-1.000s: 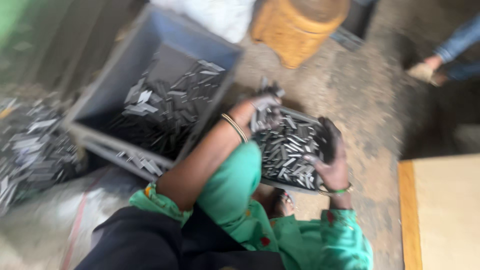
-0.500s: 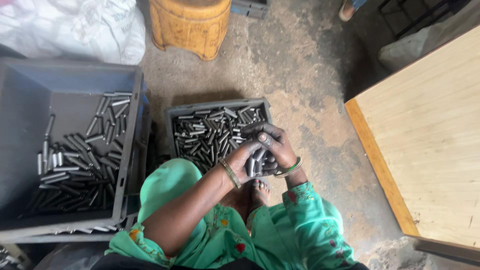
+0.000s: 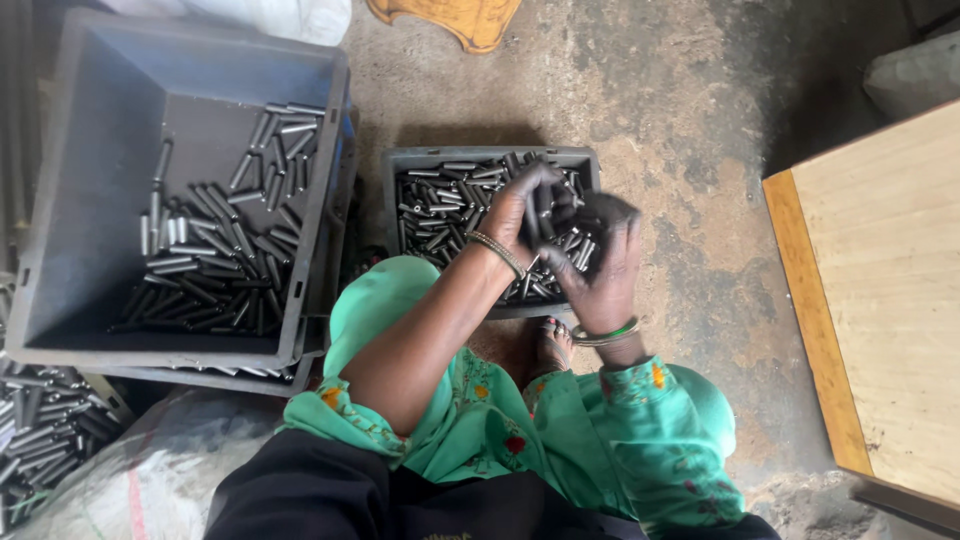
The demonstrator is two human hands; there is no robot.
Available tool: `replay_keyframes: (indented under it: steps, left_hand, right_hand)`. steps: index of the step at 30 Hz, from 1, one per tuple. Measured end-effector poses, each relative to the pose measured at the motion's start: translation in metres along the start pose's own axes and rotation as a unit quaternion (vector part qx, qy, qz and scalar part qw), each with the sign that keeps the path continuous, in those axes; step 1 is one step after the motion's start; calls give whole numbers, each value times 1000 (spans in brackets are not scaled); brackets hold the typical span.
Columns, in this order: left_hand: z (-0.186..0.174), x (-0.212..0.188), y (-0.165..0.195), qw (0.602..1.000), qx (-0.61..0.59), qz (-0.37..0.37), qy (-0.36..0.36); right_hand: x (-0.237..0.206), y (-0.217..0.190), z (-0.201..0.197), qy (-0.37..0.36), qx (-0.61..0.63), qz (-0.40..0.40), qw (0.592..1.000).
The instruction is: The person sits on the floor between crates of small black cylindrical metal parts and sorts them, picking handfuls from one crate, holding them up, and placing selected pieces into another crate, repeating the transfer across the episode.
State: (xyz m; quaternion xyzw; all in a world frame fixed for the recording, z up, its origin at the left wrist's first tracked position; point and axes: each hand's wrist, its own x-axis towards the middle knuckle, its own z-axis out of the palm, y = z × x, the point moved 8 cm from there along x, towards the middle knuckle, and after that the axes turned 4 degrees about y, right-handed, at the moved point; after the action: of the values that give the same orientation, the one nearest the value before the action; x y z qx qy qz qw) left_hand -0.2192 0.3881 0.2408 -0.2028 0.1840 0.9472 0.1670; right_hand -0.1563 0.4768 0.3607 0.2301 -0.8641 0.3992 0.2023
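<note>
1. In the head view, the person sat on the concrete floor [image 3: 660, 110] in green clothing, both hands raised over a small grey tray [image 3: 400, 200] set just beyond their knees.
2. The left hand [image 3: 520, 215] was curled around a bunch of short dark metal pins [image 3: 552, 212], its fingers [image 3: 538, 180] clenched on them; a gold bangle [image 3: 497, 253] sat at that wrist.
3. The right hand [image 3: 605, 265], blackened with grime, met the left hand from the right side and touched the same bunch; its fingers were bent around the pins, though how firmly they gripped could not be told. A green bangle [image 3: 605, 334] ringed that wrist.
4. The held pins hung directly above the small grey tray, which was filled with more loose pins of the same kind.
5. To the left stood a large grey crate [image 3: 90, 200], its bottom partly covered with similar pins.
6. At the near left edge lay another heap of pins [image 3: 35, 430].
7. On the right stood a pale wooden tabletop [image 3: 880, 290], well apart from the tray.
8. A bare foot [image 3: 550, 345] showed just near the tray.
</note>
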Motion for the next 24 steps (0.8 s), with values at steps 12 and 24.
replay_keyframes:
  steps: [12, 24]
  left_hand:
    - [14, -5, 19, 993, -87, 54, -65]
    - [-15, 0, 21, 992, 48, 99, 61]
  right_hand:
    - [-19, 31, 34, 27, 282, 227, 932]
    - [-11, 47, -35, 166, 328, 183, 912]
